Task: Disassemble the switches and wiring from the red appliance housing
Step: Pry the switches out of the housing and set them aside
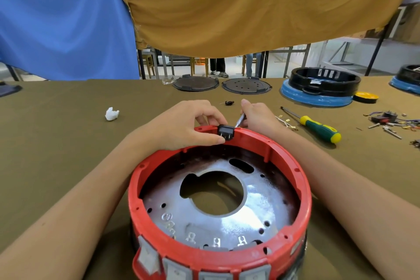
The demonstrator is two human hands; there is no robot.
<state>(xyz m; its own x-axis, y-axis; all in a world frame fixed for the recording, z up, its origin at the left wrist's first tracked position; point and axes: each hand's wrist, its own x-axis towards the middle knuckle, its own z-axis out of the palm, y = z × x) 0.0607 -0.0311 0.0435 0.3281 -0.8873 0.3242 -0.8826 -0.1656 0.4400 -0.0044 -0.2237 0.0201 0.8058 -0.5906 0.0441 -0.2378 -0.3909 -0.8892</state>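
Fingers of our left hand pinch the black rocker switch seated in the round red plastic housing's far rim; our right hand grips a thin metal tool beside it. No legible writing.

Showing no readable text, label, brand or number anywhere; stamped marks on the metal plate staying too blurred to read.

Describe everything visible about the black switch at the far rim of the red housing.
The black switch is a small, boxy part that looks like plastic, with short metal prongs pointing toward the camera. It sits at the far rim of the red housing. The left hand pinches it from the left; the right hand holds a thin metal tool angled against its right side.
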